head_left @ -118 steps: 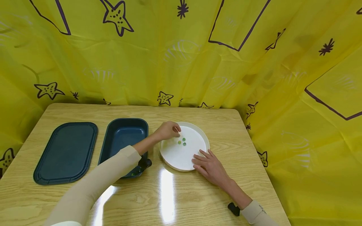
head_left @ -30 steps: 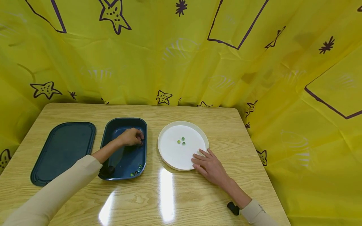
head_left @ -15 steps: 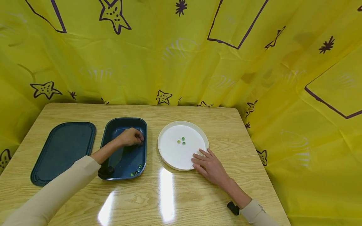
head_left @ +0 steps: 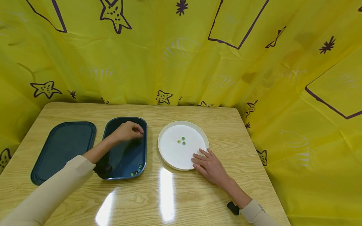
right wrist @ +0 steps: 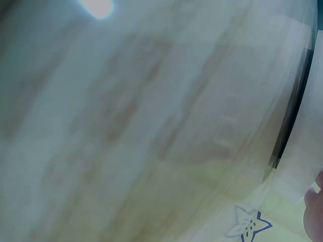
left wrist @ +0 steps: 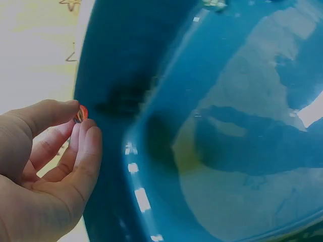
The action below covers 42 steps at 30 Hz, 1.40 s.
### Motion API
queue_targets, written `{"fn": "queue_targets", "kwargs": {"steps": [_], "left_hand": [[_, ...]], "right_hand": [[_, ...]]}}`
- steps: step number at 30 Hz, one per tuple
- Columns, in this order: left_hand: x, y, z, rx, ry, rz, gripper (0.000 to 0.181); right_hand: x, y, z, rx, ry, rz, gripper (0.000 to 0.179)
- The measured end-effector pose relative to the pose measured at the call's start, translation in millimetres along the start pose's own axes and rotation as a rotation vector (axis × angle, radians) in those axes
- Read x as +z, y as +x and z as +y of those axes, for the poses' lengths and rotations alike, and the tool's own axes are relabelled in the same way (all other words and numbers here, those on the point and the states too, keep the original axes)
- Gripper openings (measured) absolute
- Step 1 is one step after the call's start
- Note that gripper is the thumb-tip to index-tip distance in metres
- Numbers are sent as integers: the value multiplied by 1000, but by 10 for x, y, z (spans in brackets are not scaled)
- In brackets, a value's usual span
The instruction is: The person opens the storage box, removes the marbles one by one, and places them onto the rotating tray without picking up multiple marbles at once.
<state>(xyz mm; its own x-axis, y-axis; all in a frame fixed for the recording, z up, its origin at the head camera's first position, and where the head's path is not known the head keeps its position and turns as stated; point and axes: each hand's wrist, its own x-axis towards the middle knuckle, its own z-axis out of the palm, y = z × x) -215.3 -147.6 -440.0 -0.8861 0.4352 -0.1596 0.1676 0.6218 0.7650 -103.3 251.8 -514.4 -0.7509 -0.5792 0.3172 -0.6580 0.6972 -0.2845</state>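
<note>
Between thumb and fingertips my left hand pinches a small marble with red and dark streaks, as the left wrist view shows. That hand is over the far part of a deep blue bin. Several green and dark marbles lie in the bin's near right corner. My right hand rests with spread fingers on the near right rim of a round white tray. Three green marbles sit close together near the middle of that tray.
A dark blue lid lies flat to the left of the bin. All stand on a wood-grain table. A yellow patterned curtain hangs along the table's back and right side.
My left hand went from the white tray into the bin, and in the last half second it has lifted slightly there. The right hand and the tray's marbles stay put.
</note>
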Motion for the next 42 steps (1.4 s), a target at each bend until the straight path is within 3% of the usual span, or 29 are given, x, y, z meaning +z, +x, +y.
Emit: {"fn": "queue_targets", "kwargs": {"steps": [8,16,29,38,42], "left_hand": [[-92,19,147,10,-52,39,19],[-67,96,315,81,-109,78,16],[180,335,577,66,-145,29,19],[381,523,697,121,-124,-7,15],[444,585,749,116,-98,-9,15]], "right_hand": [[0,-4,6,-7,-15,12,30],[4,1,0,-5,-13,1,29],[-9,9,-12,-8,-21,-7,29],[5,4,-1,-4,-21,-14,29],[6,5,1,3,-21,-18,29]]}}
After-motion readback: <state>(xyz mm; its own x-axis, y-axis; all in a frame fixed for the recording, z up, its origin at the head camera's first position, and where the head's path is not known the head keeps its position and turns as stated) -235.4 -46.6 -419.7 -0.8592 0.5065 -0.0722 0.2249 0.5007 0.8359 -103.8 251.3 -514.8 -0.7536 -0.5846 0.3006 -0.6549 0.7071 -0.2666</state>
